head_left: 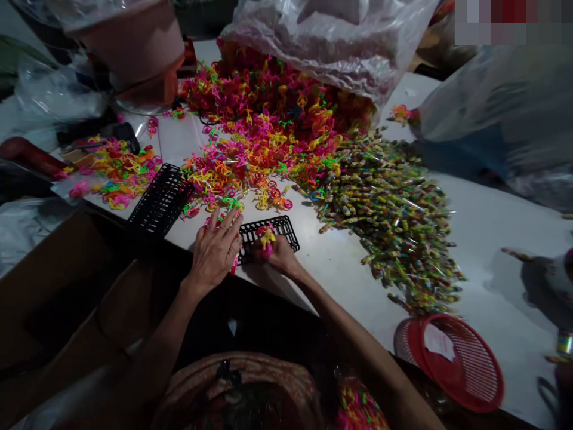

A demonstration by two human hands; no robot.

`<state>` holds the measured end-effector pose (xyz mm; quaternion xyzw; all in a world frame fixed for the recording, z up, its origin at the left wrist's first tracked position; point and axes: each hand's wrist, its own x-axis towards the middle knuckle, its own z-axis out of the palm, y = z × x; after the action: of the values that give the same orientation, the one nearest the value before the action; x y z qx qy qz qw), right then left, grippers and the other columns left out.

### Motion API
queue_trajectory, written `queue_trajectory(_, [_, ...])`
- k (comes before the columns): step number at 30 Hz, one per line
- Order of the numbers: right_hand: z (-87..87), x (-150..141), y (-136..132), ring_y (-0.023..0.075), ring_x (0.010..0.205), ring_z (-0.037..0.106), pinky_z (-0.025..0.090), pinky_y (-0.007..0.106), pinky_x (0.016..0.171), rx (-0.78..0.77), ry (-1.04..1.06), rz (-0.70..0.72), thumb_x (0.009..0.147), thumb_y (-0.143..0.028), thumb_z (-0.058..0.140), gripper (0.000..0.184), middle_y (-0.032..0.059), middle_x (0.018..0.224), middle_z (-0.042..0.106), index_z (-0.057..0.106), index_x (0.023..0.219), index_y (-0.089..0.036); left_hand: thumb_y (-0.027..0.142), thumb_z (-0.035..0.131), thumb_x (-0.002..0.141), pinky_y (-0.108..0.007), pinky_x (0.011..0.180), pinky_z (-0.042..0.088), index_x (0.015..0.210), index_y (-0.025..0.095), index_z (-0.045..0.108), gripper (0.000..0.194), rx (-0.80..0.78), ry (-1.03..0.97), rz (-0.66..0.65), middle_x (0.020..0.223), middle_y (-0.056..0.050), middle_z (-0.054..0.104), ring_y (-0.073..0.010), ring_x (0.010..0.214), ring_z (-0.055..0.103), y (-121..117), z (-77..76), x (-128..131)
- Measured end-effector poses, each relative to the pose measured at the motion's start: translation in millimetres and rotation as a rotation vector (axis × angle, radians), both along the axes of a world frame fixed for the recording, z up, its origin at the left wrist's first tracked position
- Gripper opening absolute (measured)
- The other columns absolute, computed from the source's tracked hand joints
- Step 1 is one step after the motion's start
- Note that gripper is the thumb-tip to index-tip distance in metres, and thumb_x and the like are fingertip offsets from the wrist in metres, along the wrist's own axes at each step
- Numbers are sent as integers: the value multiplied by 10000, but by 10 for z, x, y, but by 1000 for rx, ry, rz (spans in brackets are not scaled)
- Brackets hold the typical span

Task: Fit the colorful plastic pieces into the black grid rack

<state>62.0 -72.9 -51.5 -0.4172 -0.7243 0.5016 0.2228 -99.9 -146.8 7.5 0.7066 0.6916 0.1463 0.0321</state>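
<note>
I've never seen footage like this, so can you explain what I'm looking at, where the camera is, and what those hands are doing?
The camera sits on a person's head, looking down at their own bare hands over a white table. The left hand lies flat on small bright plastic pieces beside a black grid tray. The right hand pinches a few pieces over that tray. Behind lie a big heap of colourful plastic pieces, a heap of wrapped candies, and a red basket near the edge.

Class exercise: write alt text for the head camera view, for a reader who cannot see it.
Two bare hands work at a small black grid tray on a white table: the left hand lies flat beside it, the right hand holds small neon plastic pieces over it.
</note>
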Motion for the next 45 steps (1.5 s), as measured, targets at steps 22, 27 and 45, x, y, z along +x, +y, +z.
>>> queue_trajectory(22, [551, 97, 1164, 216, 922, 614, 399, 286, 701, 512, -756, 50, 830, -55, 429, 386, 143, 1190, 625, 688, 1104, -140, 436, 392, 946, -582, 1097, 278, 1416, 224, 447, 518, -15, 99, -25, 1544, -85, 330, -324, 1465, 170, -86, 48, -42])
queue_trajectory(27, [453, 220, 1254, 179, 854, 585, 324, 254, 624, 563, -839, 118, 894, -147, 441, 267, 143, 1049, 641, 705, 926, -122, 426, 329, 969, -570, 1085, 296, 1404, 220, 464, 500, 13, 88, -32, 1534, -97, 351, -318, 1456, 204, -78, 8, -19])
queue_trajectory(45, [43, -364, 396, 90, 573, 367, 287, 219, 558, 146, 111, 131, 683, -221, 503, 164, -38, 583, 435, 416, 549, -183, 404, 315, 972, -545, 1057, 321, 1433, 201, 421, 515, 18, 81, -47, 1529, -115, 353, -326, 1436, 262, -69, 6, -4])
